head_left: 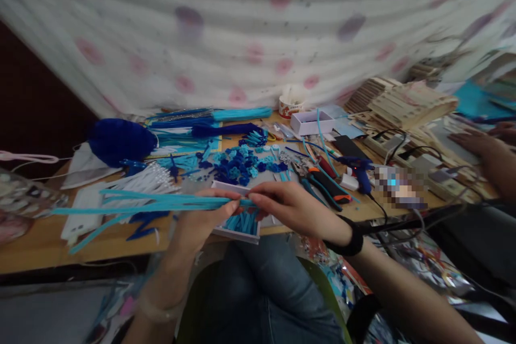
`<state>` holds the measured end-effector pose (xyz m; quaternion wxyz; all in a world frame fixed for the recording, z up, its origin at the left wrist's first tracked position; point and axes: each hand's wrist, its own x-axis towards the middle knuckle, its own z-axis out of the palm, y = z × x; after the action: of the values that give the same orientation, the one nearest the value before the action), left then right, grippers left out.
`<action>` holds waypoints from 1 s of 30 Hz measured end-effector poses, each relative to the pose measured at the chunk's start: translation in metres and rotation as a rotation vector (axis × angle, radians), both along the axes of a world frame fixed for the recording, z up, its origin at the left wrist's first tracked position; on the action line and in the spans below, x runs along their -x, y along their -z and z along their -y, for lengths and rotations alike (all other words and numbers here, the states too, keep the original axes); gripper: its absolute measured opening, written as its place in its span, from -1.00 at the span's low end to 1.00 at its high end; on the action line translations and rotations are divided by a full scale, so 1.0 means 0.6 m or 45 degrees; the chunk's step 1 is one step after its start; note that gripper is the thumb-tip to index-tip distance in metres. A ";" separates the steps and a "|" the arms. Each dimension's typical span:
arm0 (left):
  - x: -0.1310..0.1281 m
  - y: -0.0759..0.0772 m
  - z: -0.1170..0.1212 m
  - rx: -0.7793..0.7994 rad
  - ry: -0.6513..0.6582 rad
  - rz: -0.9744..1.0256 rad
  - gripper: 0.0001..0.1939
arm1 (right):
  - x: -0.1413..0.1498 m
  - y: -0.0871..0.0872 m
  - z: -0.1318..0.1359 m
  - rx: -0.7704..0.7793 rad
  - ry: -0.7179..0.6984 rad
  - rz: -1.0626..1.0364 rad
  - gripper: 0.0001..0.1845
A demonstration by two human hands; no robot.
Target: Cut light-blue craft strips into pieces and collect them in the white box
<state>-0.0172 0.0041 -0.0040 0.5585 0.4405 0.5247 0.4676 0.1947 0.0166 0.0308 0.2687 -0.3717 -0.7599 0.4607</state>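
Bare wood shows along the near edge of the bench (34, 250), at its left end. The fingers of the left hand (207, 215) and right hand (292, 207) pinch the light-blue stems (161, 203), which trail leftward above the open box (234, 234) containing short light-blue pieces (243, 222).

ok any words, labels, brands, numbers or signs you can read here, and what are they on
No text can be read anywhere in this view.
Red-printed cup: markings too small and blurred to read.
Lit screen: pixelated, nothing readable.
Blue glue gun: no lettering can be made out.
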 end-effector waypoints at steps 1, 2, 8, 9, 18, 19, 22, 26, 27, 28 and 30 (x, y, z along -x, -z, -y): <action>-0.006 -0.002 0.002 -0.004 0.014 -0.028 -0.77 | 0.004 0.001 0.006 0.037 -0.015 -0.001 -0.67; -0.011 -0.004 0.003 -0.010 0.033 -0.067 -0.77 | 0.007 0.003 0.011 0.049 -0.002 0.013 -0.69; -0.027 -0.014 0.012 -0.186 0.067 -0.427 -0.86 | 0.012 0.012 0.032 -0.171 0.255 0.280 -0.67; -0.029 -0.014 0.013 -0.234 0.058 -0.500 -0.88 | 0.013 0.014 0.034 -0.203 0.285 0.287 -0.67; -0.045 -0.019 0.028 -0.591 -0.060 -0.851 -0.86 | 0.035 0.046 0.058 -0.359 0.536 0.062 -0.78; -0.047 -0.018 0.031 -0.637 -0.066 -0.889 -0.85 | 0.040 0.050 0.063 -0.388 0.580 0.070 -0.76; -0.052 -0.017 0.040 -0.763 -0.064 -0.956 -0.85 | 0.057 0.060 0.078 -0.429 0.670 0.094 -0.74; -0.060 -0.012 0.054 -0.827 -0.060 -0.875 -0.86 | 0.071 0.062 0.095 -0.402 0.708 0.143 -0.74; -0.063 -0.009 0.057 -0.829 -0.070 -0.858 -0.86 | 0.072 0.061 0.098 -0.376 0.703 0.130 -0.73; -0.065 -0.005 0.060 -0.831 -0.080 -0.848 -0.85 | 0.072 0.059 0.102 -0.346 0.689 0.097 -0.72; -0.070 0.003 0.064 -0.820 -0.132 -0.842 -0.83 | 0.068 0.056 0.107 -0.269 0.646 -0.023 -0.72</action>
<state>0.0248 -0.0342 -0.0057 0.1717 0.6902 0.5241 0.4684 0.1540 -0.0473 -0.0030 0.4196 -0.5159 -0.6839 0.3002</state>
